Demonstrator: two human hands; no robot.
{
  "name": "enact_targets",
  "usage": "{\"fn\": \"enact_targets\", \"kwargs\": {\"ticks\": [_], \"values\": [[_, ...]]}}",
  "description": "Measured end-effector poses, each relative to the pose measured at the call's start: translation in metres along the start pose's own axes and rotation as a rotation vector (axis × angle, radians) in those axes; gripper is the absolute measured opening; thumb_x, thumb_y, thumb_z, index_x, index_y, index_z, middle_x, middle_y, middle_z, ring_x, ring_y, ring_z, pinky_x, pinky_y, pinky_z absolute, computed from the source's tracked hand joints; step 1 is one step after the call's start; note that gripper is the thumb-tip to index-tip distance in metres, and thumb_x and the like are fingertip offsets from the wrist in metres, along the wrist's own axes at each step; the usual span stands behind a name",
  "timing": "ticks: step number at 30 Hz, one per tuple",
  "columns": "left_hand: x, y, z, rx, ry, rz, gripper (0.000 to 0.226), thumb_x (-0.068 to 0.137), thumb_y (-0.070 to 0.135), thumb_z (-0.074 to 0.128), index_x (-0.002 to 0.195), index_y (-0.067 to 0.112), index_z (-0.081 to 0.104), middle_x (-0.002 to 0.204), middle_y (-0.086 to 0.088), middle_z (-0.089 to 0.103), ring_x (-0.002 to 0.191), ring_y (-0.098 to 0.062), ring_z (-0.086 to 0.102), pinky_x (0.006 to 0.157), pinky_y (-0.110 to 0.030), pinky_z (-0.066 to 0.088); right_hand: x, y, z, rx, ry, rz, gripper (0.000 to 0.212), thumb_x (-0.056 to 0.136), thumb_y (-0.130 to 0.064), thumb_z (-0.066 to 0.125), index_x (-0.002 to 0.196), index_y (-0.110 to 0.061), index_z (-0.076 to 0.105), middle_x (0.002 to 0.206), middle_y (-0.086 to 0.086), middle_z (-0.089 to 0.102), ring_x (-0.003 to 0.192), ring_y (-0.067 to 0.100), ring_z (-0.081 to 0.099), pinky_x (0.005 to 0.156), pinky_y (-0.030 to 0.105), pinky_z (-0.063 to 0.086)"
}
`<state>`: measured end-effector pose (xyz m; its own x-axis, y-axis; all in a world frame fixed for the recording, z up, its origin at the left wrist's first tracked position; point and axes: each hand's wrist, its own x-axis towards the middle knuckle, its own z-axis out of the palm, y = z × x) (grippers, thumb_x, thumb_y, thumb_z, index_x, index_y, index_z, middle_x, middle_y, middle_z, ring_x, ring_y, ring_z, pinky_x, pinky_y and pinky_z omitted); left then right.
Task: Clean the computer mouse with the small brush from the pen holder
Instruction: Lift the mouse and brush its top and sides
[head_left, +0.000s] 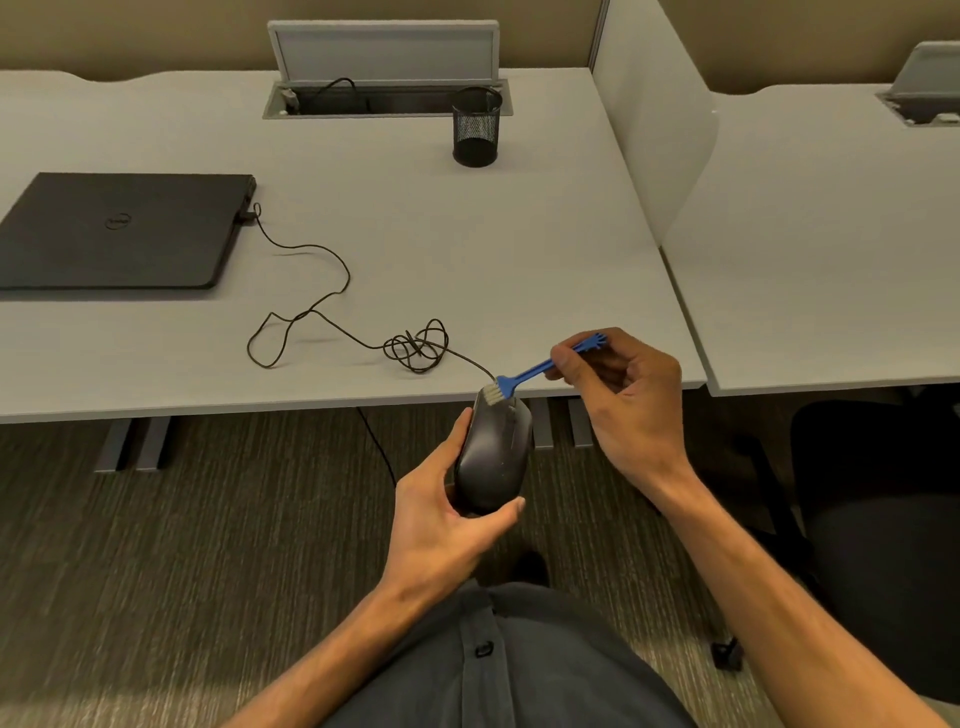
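My left hand (441, 525) holds the dark grey wired computer mouse (493, 457) from below and the left, just off the desk's front edge, above the carpet. My right hand (623, 400) pinches the blue handle of the small brush (530, 373). The brush's pale bristles rest on the mouse's front end, near the buttons. The black mesh pen holder (476, 127) stands at the back of the desk and looks empty.
The mouse cable (322, 296) loops and tangles across the grey desk (467, 249) to a closed black laptop (119, 231) at the left. A white divider (660, 135) separates a second desk at the right. A black chair (883, 519) stands at the right.
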<state>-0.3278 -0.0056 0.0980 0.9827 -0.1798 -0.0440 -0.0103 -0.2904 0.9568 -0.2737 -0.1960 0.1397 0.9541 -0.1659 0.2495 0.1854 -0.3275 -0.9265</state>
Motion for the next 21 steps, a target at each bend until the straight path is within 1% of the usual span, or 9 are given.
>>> {"fn": "enact_targets", "kwargs": {"ticks": [2,6,7,9,13,15,16,18,21], "values": [[0.0,0.0,0.0,-0.006,0.003,-0.01,0.099,0.068,0.016,0.089,0.149,0.019,0.033,0.132,0.019,0.052,0.119,0.002,0.057,0.092,-0.01,0.049,-0.001,0.001,0.002,-0.011,-0.049,0.004,0.013,0.088,-0.018,0.069,0.1,-0.013,0.069,0.09,-0.011,0.073,0.082,0.003,0.073,0.076,0.016,0.057],[0.0,-0.002,0.0,-0.026,-0.01,-0.027,0.099,0.068,0.015,0.089,0.15,0.017,0.034,0.132,0.022,0.051,0.119,0.006,0.056,0.092,-0.01,0.048,0.002,0.007,-0.002,-0.175,0.053,0.014,0.017,0.089,-0.014,0.07,0.104,-0.006,0.069,0.093,0.0,0.073,0.086,0.011,0.073,0.079,0.02,0.058],[0.0,-0.002,-0.001,-0.028,-0.009,-0.028,0.099,0.068,0.014,0.089,0.15,0.018,0.034,0.132,0.022,0.052,0.119,0.006,0.056,0.092,-0.009,0.048,0.001,0.007,-0.003,-0.168,0.076,0.01,0.017,0.089,-0.014,0.07,0.104,-0.006,0.069,0.093,0.0,0.073,0.087,0.011,0.073,0.079,0.018,0.057],[0.001,-0.001,-0.001,-0.034,-0.002,-0.028,0.098,0.068,0.014,0.088,0.149,0.019,0.034,0.129,0.024,0.052,0.119,0.007,0.056,0.092,-0.009,0.047,-0.004,0.003,-0.005,-0.065,0.08,0.009,0.015,0.088,-0.016,0.069,0.102,-0.009,0.068,0.092,-0.004,0.073,0.086,0.008,0.073,0.076,0.014,0.056],[0.001,-0.001,-0.003,-0.054,0.01,-0.038,0.096,0.068,0.014,0.088,0.148,0.021,0.035,0.129,0.018,0.057,0.117,0.001,0.06,0.095,-0.017,0.051,-0.02,-0.009,-0.009,0.125,-0.068,-0.015,0.015,0.085,-0.028,0.068,0.097,-0.019,0.069,0.09,-0.006,0.074,0.087,0.009,0.073,0.076,0.017,0.056],[0.001,-0.001,-0.003,-0.06,0.015,-0.039,0.097,0.068,0.013,0.088,0.149,0.018,0.035,0.13,0.013,0.059,0.115,0.001,0.061,0.094,-0.017,0.051,-0.024,-0.011,-0.01,0.133,-0.135,-0.041,0.013,0.084,-0.03,0.068,0.096,-0.024,0.068,0.093,-0.009,0.073,0.087,0.008,0.073,0.075,0.016,0.056],[0.001,0.0,-0.003,-0.062,0.016,-0.037,0.097,0.068,0.012,0.088,0.149,0.017,0.035,0.131,0.012,0.06,0.114,0.002,0.062,0.093,-0.016,0.052,-0.025,-0.01,-0.01,0.125,-0.141,-0.046,0.013,0.084,-0.03,0.068,0.096,-0.025,0.068,0.093,-0.01,0.073,0.087,0.007,0.073,0.075,0.015,0.056],[0.002,0.001,-0.003,-0.062,0.02,-0.031,0.097,0.068,0.011,0.088,0.149,0.016,0.036,0.131,0.011,0.059,0.114,0.002,0.062,0.091,-0.014,0.052,-0.024,-0.005,-0.01,0.122,-0.082,-0.012,0.013,0.084,-0.028,0.068,0.096,-0.023,0.069,0.091,-0.006,0.074,0.087,0.009,0.073,0.076,0.019,0.058],[0.002,0.003,-0.002,-0.059,0.021,-0.027,0.096,0.068,0.011,0.088,0.149,0.017,0.037,0.132,0.015,0.057,0.115,0.004,0.06,0.089,-0.012,0.051,-0.019,0.007,-0.015,0.088,0.076,0.052,0.015,0.087,-0.019,0.068,0.1,-0.013,0.069,0.091,-0.003,0.074,0.085,0.008,0.074,0.079,0.022,0.059]]}}
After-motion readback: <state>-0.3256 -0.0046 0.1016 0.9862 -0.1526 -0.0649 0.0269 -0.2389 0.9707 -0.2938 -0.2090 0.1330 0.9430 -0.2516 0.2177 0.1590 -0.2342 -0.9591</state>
